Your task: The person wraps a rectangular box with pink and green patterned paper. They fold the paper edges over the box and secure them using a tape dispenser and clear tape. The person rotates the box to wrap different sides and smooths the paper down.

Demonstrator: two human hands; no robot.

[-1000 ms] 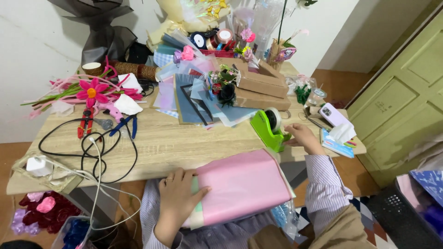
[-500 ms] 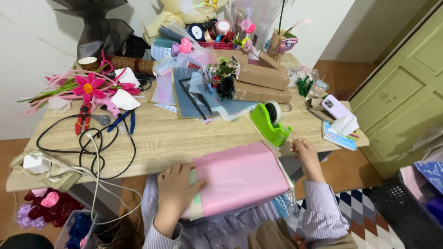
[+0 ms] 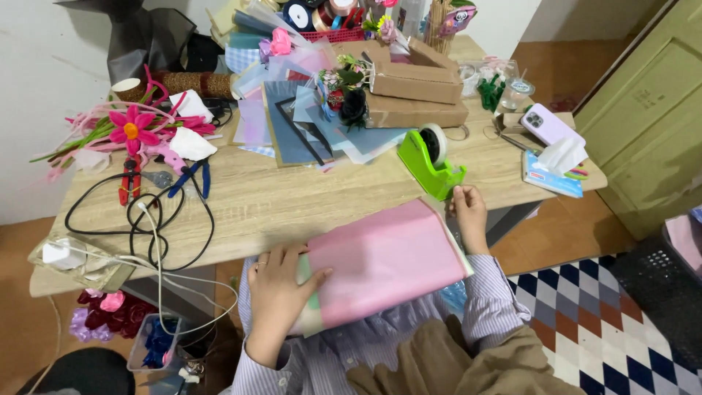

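Below, plastic tub (image 3: pixel 157 351) of blue ribbon, hands (image 3: pixel 278 292) on pink paper (image 3: pixel 384 260)

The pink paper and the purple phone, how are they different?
The pink paper is large and lies at the near table edge under both hands; the purple phone is small, far off at the right end, with no hand on it. The left hand presses the paper flat, and the right hand is at its corner. Both are flat, pastel and rectangular.
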